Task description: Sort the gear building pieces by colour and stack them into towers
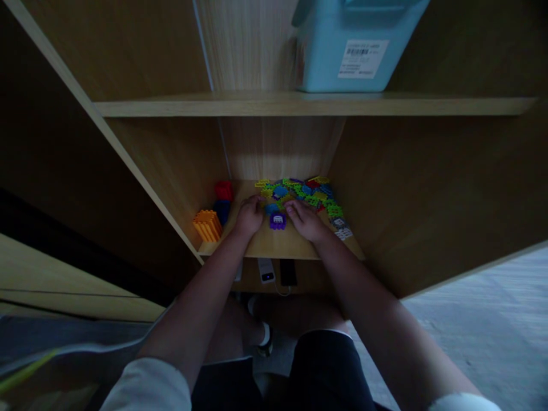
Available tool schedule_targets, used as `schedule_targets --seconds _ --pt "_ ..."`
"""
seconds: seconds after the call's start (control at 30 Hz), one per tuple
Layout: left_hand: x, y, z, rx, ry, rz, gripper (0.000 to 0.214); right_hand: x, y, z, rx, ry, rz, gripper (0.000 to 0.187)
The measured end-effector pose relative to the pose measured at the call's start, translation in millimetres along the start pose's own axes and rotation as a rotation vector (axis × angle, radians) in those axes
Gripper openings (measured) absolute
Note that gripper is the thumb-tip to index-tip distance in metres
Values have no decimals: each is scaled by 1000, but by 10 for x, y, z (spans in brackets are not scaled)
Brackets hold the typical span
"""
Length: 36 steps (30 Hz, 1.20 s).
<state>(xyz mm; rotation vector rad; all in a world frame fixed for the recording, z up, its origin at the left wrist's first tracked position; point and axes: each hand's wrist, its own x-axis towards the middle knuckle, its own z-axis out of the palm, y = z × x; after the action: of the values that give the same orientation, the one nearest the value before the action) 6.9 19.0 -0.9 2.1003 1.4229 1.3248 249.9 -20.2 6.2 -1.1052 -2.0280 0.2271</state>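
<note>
My left hand (250,216) is over the middle shelf with its fingers curled inward, beside the left end of a pile of colourful plastic interlocking pieces (319,195). My right hand (305,218) faces it, thumb and fingers pressed together at the near side of the pile. What either hand grips, if anything, is too small and dim to make out. Between the hands, a purple piece with a white patch (277,221) sits on the wood, with a blue piece (271,209) just behind it.
Orange ridged blocks (208,226), a dark blue block (222,211) and a red block (224,190) line the shelf's left side. Above, a light blue bin (342,68) stands on the upper shelf (240,107). Below lie a white device (266,270) and a black one (288,272) with a cable.
</note>
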Motion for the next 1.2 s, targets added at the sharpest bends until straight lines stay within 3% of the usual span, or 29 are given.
schedule_targets --seconds 0.2,0.47,0.77,1.2 --pt "263 -6 117 -15 -81 24 36 33 3 58 -139 -95 55 54" --pt "500 18 241 -3 -181 93 24 38 31 107 -275 -19 122 60" --pt "463 -58 245 126 -178 91 19 58 100 146 -300 2 105 65" --pt "358 -71 217 289 -66 -54 11 24 118 154 -299 2 147 66"
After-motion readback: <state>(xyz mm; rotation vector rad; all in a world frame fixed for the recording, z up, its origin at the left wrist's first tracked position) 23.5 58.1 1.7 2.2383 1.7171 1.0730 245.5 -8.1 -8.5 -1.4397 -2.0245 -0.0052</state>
